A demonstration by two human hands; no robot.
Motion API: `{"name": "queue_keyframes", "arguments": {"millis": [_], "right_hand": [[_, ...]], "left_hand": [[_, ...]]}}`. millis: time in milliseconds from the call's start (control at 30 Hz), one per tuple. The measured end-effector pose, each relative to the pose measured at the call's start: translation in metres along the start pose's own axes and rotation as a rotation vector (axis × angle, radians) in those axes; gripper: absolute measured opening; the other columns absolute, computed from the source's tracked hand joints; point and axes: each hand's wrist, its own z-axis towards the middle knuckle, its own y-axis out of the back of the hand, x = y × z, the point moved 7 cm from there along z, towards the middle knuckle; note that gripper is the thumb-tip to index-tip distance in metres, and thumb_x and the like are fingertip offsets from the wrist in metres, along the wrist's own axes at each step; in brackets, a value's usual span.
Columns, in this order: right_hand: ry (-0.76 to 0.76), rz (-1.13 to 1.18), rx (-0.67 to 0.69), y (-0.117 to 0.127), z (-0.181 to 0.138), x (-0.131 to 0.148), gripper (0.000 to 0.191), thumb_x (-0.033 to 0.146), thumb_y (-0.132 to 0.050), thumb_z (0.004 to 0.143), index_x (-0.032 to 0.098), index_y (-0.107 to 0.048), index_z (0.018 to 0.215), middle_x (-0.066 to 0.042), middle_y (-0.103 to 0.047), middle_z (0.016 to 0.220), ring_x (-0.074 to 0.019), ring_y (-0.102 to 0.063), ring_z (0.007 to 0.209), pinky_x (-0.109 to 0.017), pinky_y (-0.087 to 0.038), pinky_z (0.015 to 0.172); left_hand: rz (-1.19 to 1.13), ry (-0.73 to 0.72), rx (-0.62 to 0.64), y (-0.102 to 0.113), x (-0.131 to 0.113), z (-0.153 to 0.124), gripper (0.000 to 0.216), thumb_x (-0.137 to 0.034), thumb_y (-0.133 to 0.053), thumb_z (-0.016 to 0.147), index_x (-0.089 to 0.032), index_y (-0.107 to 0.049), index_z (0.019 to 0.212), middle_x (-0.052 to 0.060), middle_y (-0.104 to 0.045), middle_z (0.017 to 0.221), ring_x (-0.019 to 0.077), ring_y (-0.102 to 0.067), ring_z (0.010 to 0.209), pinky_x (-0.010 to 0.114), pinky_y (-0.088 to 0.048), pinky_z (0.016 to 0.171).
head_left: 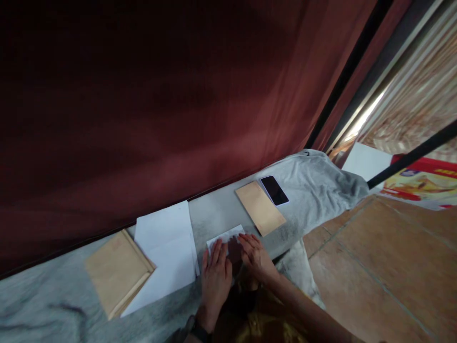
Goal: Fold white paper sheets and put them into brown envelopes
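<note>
A small folded white paper [228, 235] lies on a grey cloth-covered surface [221, 214]. My left hand [216, 274] rests flat on its near left part, fingers stretched out. My right hand [254, 255] lies beside it on the paper's right part, fingers extended and pressing down. Neither hand grips anything. A dark watch or band shows at my left wrist.
White sheets [166, 247] and a stack of brown envelopes [116, 271] lie to the left. One brown envelope [260, 207] and a black phone [274, 190] lie to the right. A dark red curtain [160, 105] hangs behind. Tiled floor [374, 267] lies at right.
</note>
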Motion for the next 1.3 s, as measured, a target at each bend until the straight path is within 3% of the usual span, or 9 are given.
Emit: {"name": "queue_keyframes", "arguments": {"millis": [133,333,500,600,867,1000,1100,1300], "right_hand": [[0.039,-0.125,-0.030,-0.009,0.000,0.009,0.048,0.022,-0.045,0.099,0.013,-0.048,0.146,-0.013,-0.053,0.148,-0.0239,-0.044,0.141,-0.045,-0.035,0.119],[0.079,-0.179,0.010,-0.013,-0.021,0.003,0.052,0.029,-0.046,0.101,0.016,-0.040,0.151,-0.010,-0.046,0.155,-0.0243,-0.040,0.144,-0.047,-0.032,0.120],[0.107,-0.193,-0.009,-0.010,-0.043,0.002,0.049,0.030,-0.052,0.099,0.019,-0.049,0.146,-0.010,-0.049,0.152,-0.0265,-0.042,0.142,-0.049,-0.033,0.120],[0.113,-0.192,-0.011,-0.010,-0.051,0.001,0.049,0.032,-0.055,0.098,0.023,-0.050,0.145,-0.009,-0.054,0.148,-0.0274,-0.044,0.140,-0.050,-0.035,0.119],[0.118,-0.208,0.083,0.006,-0.050,0.005,0.055,0.025,-0.048,0.100,0.018,-0.037,0.154,-0.010,-0.044,0.156,-0.0254,-0.042,0.143,-0.048,-0.036,0.118],[0.068,-0.147,0.047,0.010,-0.045,0.005,0.047,0.025,-0.043,0.102,0.020,-0.046,0.148,-0.009,-0.050,0.152,-0.0244,-0.044,0.141,-0.049,-0.037,0.118],[0.030,-0.099,-0.003,0.005,-0.030,0.009,0.044,0.025,-0.041,0.102,0.018,-0.051,0.144,-0.009,-0.053,0.149,-0.0243,-0.044,0.141,-0.049,-0.037,0.118],[0.028,-0.119,-0.032,-0.015,0.014,0.017,0.051,0.032,-0.040,0.103,0.012,-0.043,0.150,-0.011,-0.047,0.154,-0.0244,-0.040,0.144,-0.045,-0.034,0.119]], "left_hand": [[0.044,0.012,0.014,-0.016,-0.012,0.012,0.055,-0.018,-0.036,0.095,-0.015,-0.043,0.150,0.010,-0.041,0.158,0.0274,-0.029,0.150,0.055,-0.028,0.121],[0.037,0.025,0.001,-0.022,-0.013,0.014,0.055,-0.020,-0.035,0.098,-0.009,-0.037,0.152,0.015,-0.037,0.159,0.0265,-0.026,0.151,0.052,-0.029,0.121],[-0.042,-0.175,0.062,-0.027,-0.046,0.035,0.051,-0.025,-0.033,0.102,-0.016,-0.039,0.152,0.008,-0.037,0.160,0.0208,-0.030,0.150,0.046,-0.031,0.121],[-0.047,-0.185,0.072,-0.029,-0.055,0.047,0.052,-0.029,-0.034,0.102,-0.015,-0.038,0.152,0.009,-0.036,0.160,0.0208,-0.029,0.150,0.046,-0.030,0.122],[0.029,-0.127,0.073,-0.023,-0.030,0.044,0.057,-0.033,-0.036,0.102,-0.012,-0.033,0.154,0.010,-0.033,0.162,0.0233,-0.025,0.152,0.047,-0.029,0.122],[0.067,-0.031,0.047,-0.020,-0.009,0.028,0.057,-0.034,-0.035,0.101,-0.014,-0.034,0.154,0.011,-0.033,0.162,0.0262,-0.026,0.152,0.051,-0.029,0.121],[0.086,-0.002,0.043,-0.021,-0.002,0.021,0.057,-0.035,-0.037,0.100,-0.014,-0.036,0.154,0.012,-0.033,0.162,0.0284,-0.025,0.152,0.054,-0.028,0.121],[0.123,-0.011,0.048,-0.024,-0.002,0.021,0.059,-0.015,-0.035,0.094,-0.013,-0.038,0.153,0.013,-0.034,0.161,0.0276,-0.026,0.151,0.052,-0.025,0.122]]}}
